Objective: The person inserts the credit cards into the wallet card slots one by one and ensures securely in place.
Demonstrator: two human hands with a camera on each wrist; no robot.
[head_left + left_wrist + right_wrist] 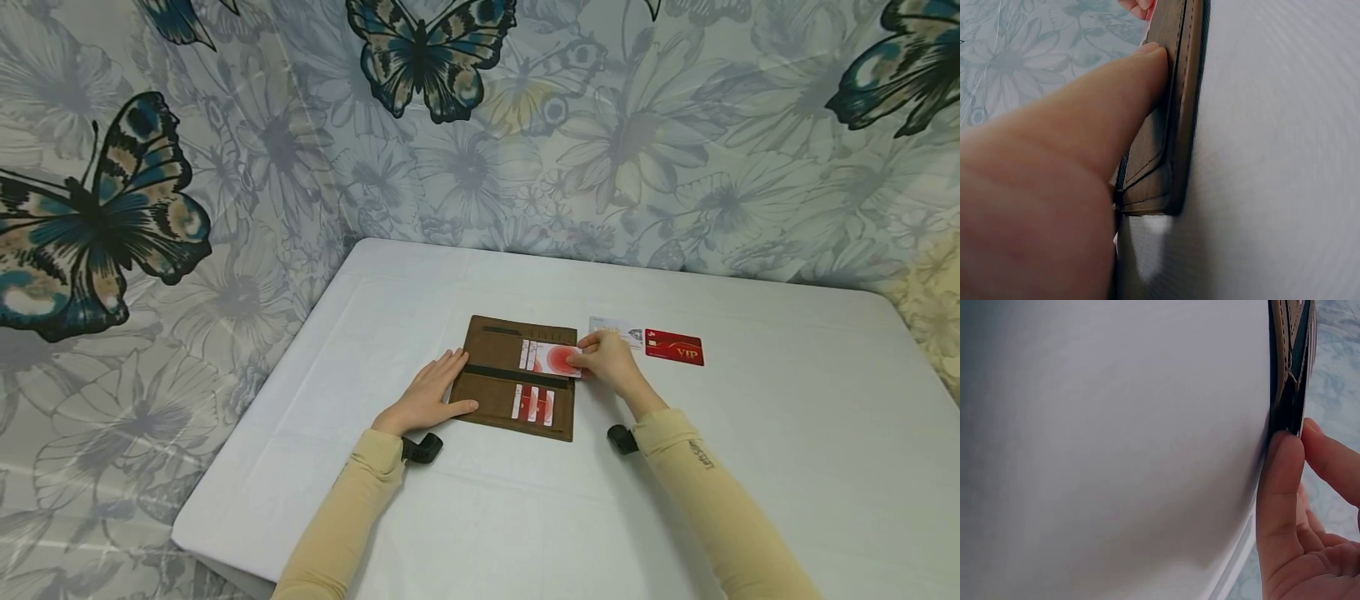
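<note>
A brown wallet (487, 406) lies spread flat on the table, its dark fold running between two halves. My left hand (429, 395) rests on its left edge with the fingers extended; in the left wrist view the thumb (1147, 69) presses on the leather. My right hand (611, 360) pinches the right end of a white card with a red circle (558, 359) between thumb and fingers. That card lies over the upper half, its left part at the slots. Several red and white cards (533, 404) sit in the slots of the lower half.
Right of the wallet, a red VIP card (674, 347) lies on the white table (787, 450). Beside it is a pale card (617, 327), partly covered by my right hand. A butterfly-patterned cloth (480, 175) hangs behind the table.
</note>
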